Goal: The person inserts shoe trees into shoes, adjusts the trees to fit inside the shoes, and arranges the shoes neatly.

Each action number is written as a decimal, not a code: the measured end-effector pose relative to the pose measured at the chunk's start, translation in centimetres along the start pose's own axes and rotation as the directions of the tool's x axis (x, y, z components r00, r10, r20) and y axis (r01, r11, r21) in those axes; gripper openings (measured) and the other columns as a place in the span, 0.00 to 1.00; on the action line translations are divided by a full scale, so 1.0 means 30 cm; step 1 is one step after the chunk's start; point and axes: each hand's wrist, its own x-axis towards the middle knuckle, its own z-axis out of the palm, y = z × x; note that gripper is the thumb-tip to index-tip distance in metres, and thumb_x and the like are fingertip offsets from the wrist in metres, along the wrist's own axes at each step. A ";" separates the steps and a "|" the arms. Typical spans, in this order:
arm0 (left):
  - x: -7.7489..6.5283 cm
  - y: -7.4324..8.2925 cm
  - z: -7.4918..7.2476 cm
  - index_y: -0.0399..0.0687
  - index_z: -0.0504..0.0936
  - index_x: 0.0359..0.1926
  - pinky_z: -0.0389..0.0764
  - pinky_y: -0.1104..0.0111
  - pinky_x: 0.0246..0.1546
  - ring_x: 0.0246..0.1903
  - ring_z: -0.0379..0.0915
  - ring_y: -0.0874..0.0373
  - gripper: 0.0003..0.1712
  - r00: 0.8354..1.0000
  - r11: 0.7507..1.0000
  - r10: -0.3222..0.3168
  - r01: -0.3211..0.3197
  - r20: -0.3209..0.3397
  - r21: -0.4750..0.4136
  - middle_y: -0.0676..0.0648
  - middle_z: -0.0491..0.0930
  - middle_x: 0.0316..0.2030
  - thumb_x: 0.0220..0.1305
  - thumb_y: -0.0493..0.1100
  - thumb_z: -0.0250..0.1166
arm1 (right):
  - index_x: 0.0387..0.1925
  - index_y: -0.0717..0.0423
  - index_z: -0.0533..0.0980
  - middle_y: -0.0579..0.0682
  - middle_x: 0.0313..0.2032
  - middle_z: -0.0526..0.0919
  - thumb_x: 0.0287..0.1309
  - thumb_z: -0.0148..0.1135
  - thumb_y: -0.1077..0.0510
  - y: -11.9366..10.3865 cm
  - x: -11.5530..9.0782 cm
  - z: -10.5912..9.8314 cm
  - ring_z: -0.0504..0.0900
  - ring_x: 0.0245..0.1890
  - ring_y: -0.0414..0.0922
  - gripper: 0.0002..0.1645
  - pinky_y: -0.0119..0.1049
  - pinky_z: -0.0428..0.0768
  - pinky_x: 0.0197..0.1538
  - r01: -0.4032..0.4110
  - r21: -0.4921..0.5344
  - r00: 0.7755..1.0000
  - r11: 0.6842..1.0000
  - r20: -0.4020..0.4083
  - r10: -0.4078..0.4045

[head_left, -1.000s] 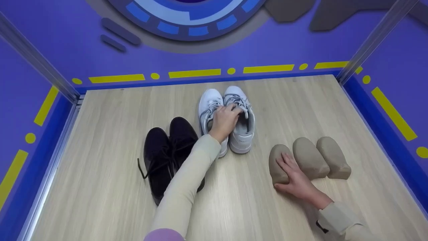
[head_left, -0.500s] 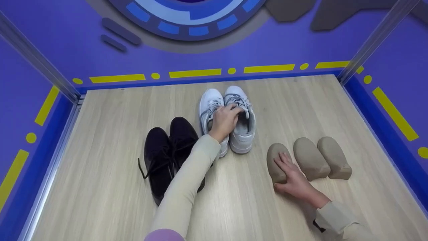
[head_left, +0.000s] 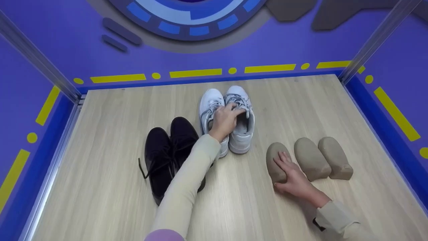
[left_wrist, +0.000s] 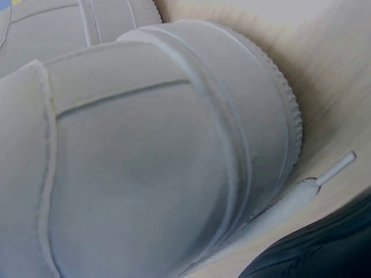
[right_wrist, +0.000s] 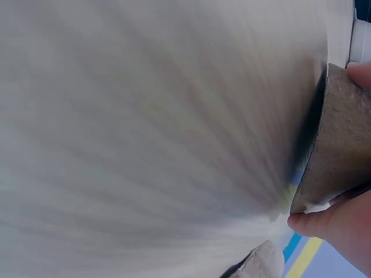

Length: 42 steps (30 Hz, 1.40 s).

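Observation:
A pair of white sneakers (head_left: 240,142) with grey laces stands side by side at the back middle of the board. My left hand (head_left: 224,120) reaches over the left sneaker and holds the right one at its tongue and collar; the fingertips are partly hidden. The left wrist view shows a sneaker heel (left_wrist: 139,162) close up. My right hand (head_left: 296,180) grips a brown moulded shoe insert (head_left: 276,157), with its thumb at the blunt end. In the right wrist view, the insert's edge (right_wrist: 342,127) looks slightly off the board. Two similar inserts (head_left: 311,159) lie just right of it.
Black lace-up shoes (head_left: 157,144) stand left of the sneakers, partly under my left sleeve (head_left: 187,184). A loose lace (left_wrist: 284,205) lies beside a sneaker heel. Purple-blue walls (head_left: 214,57) enclose the wooden board (head_left: 110,134) at the back and both sides.
The insert in my right hand has shifted slightly left and away from the other two, widening the gap. My left hand has stayed at the sneaker with almost no movement.

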 end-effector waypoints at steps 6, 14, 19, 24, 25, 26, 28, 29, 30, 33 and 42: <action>0.011 -0.004 -0.020 0.65 0.76 0.49 0.73 0.62 0.39 0.38 0.76 0.51 0.21 0.996 1.000 0.003 -0.001 0.085 -0.022 0.49 0.75 0.48 0.55 0.39 0.55 | 0.58 0.69 0.61 0.69 0.63 0.51 0.30 0.70 0.66 -0.015 0.015 -0.029 0.47 0.64 0.65 0.48 0.11 0.35 0.57 0.029 0.013 1.000 0.999 -0.001 -0.029; 0.029 -0.014 -0.047 0.66 0.74 0.51 0.75 0.63 0.31 0.33 0.75 0.53 0.21 0.987 1.000 0.030 -0.029 0.158 -0.007 0.49 0.77 0.43 0.58 0.40 0.54 | 0.60 0.66 0.59 0.67 0.65 0.49 0.32 0.69 0.66 -0.052 0.047 -0.077 0.44 0.66 0.61 0.49 0.11 0.36 0.57 0.008 0.035 0.999 0.999 0.047 -0.010; 0.034 -0.017 -0.055 0.66 0.74 0.52 0.75 0.62 0.30 0.33 0.75 0.53 0.21 0.983 0.999 0.025 -0.020 0.184 -0.027 0.49 0.77 0.41 0.59 0.40 0.53 | 0.61 0.66 0.59 0.65 0.65 0.49 0.33 0.69 0.65 -0.072 0.067 -0.103 0.44 0.66 0.60 0.48 0.11 0.36 0.56 0.013 0.067 0.998 0.998 0.057 -0.017; 0.037 -0.018 -0.060 0.66 0.74 0.52 0.75 0.61 0.28 0.29 0.74 0.51 0.21 0.981 0.999 0.025 -0.019 0.192 -0.034 0.47 0.76 0.39 0.60 0.40 0.52 | 0.61 0.67 0.58 0.66 0.65 0.47 0.33 0.68 0.66 -0.088 0.081 -0.127 0.43 0.66 0.61 0.48 0.10 0.37 0.57 0.016 0.099 0.998 0.995 0.066 -0.023; 0.037 -0.018 -0.061 0.66 0.73 0.52 0.75 0.61 0.29 0.29 0.74 0.52 0.21 0.980 0.999 0.023 -0.016 0.200 -0.035 0.48 0.76 0.39 0.60 0.40 0.52 | 0.61 0.67 0.58 0.66 0.65 0.47 0.33 0.68 0.66 -0.090 0.085 -0.131 0.42 0.66 0.61 0.48 0.10 0.37 0.57 0.018 0.102 0.997 0.995 0.067 -0.025; 0.038 -0.017 -0.061 0.66 0.73 0.53 0.75 0.61 0.29 0.29 0.74 0.52 0.21 0.978 0.999 0.021 -0.014 0.209 -0.033 0.48 0.76 0.40 0.61 0.40 0.52 | 0.61 0.67 0.58 0.66 0.65 0.47 0.33 0.68 0.66 -0.093 0.088 -0.136 0.42 0.66 0.61 0.49 0.10 0.38 0.56 0.019 0.106 0.997 0.994 0.069 -0.027; 0.039 -0.016 -0.064 0.66 0.72 0.53 0.75 0.61 0.30 0.30 0.74 0.52 0.21 0.975 0.999 0.018 -0.012 0.222 -0.030 0.48 0.76 0.40 0.61 0.40 0.52 | 0.61 0.68 0.58 0.66 0.66 0.47 0.33 0.68 0.67 -0.100 0.097 -0.144 0.42 0.66 0.62 0.48 0.09 0.39 0.56 0.026 0.120 0.997 0.992 0.075 -0.035; 0.040 -0.015 -0.064 0.66 0.72 0.53 0.75 0.61 0.30 0.30 0.74 0.52 0.21 0.974 0.999 0.019 -0.013 0.226 -0.029 0.48 0.76 0.40 0.61 0.39 0.52 | 0.60 0.68 0.58 0.66 0.66 0.47 0.33 0.68 0.67 -0.104 0.102 -0.149 0.42 0.66 0.62 0.48 0.09 0.39 0.56 0.031 0.124 0.996 0.992 0.076 -0.041; 0.040 -0.015 -0.065 0.66 0.72 0.53 0.75 0.61 0.30 0.30 0.74 0.52 0.21 0.974 0.999 0.022 -0.016 0.226 -0.029 0.47 0.76 0.40 0.61 0.39 0.52 | 0.60 0.68 0.58 0.66 0.65 0.47 0.32 0.68 0.67 -0.108 0.107 -0.154 0.42 0.66 0.62 0.48 0.09 0.40 0.56 0.038 0.126 0.996 0.991 0.077 -0.048; 0.042 -0.016 -0.066 0.65 0.73 0.53 0.76 0.62 0.29 0.30 0.75 0.52 0.21 0.976 0.999 0.039 -0.033 0.216 -0.030 0.47 0.76 0.39 0.60 0.39 0.52 | 0.60 0.68 0.58 0.66 0.65 0.47 0.32 0.68 0.68 -0.122 0.123 -0.169 0.42 0.66 0.62 0.49 0.09 0.40 0.56 0.052 0.131 0.994 0.990 0.086 -0.064; 0.047 -0.016 -0.061 0.64 0.73 0.53 0.76 0.62 0.29 0.32 0.75 0.52 0.21 0.974 0.999 0.049 -0.043 0.222 -0.031 0.47 0.77 0.39 0.61 0.39 0.51 | 0.61 0.65 0.58 0.63 0.66 0.48 0.32 0.67 0.68 -0.163 0.164 -0.208 0.42 0.67 0.59 0.48 0.09 0.42 0.56 0.043 0.146 0.990 0.988 0.126 -0.062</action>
